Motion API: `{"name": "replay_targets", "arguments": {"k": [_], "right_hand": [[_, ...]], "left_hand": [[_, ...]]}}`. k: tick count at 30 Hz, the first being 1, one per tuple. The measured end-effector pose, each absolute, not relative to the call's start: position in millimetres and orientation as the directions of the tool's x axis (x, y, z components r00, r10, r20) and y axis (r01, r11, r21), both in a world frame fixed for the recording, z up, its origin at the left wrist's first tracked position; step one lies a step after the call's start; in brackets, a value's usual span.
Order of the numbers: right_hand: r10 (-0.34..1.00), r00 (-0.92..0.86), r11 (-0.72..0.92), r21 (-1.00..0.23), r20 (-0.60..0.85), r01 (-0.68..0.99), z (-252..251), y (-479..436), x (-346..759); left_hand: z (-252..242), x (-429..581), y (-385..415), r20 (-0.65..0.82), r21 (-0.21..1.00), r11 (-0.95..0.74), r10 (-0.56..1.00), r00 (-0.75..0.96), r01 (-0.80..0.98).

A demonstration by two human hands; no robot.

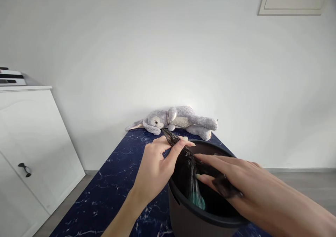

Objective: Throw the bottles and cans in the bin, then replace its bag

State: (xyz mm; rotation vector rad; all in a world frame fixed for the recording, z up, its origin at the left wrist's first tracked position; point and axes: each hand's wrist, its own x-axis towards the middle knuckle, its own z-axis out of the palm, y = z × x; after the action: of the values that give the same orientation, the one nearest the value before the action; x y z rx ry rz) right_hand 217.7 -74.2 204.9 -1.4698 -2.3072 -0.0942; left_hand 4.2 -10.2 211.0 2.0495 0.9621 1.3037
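A dark round bin stands on a blue marble-patterned table. A black plastic bag hangs into it, with something teal low inside the bin. My left hand pinches a twisted end of the bag above the bin's near-left rim, fingers closed. My right hand reaches over the bin from the right, fingers stretched along the bag and gripping another part of it.
A grey plush toy lies at the table's far end against the white wall. A white cabinet with a black handle stands at the left. Wooden floor shows on both sides of the table.
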Motion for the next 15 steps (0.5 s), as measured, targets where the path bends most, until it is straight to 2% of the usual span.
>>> {"name": "replay_targets", "arguments": {"k": [4, 8, 12, 15], "right_hand": [[0.872, -0.385, 0.463, -0.253, 0.302, 0.85, 223.5, -52.8, 198.9], [0.893, -0.366, 0.446, -0.421, 0.261, 0.79, 233.3, -28.5, 199.4], [0.914, -0.251, 0.399, -0.598, 0.318, 0.695, 245.2, -19.1, 220.6], [0.953, -0.143, 0.301, -0.765, 0.269, 0.57, 261.8, -23.7, 236.1]], "left_hand": [[210.3, 2.3, -10.7, 0.539, 0.738, -0.631, 0.764, 0.355, 0.239], [209.2, -3.8, -7.9, 0.531, 0.749, -0.633, 0.75, 0.395, 0.195], [207.5, -15.9, -1.4, 0.396, 0.809, -0.524, 0.821, 0.411, 0.267], [206.6, -24.1, 4.2, 0.305, 0.821, -0.462, 0.852, 0.426, 0.336]]}}
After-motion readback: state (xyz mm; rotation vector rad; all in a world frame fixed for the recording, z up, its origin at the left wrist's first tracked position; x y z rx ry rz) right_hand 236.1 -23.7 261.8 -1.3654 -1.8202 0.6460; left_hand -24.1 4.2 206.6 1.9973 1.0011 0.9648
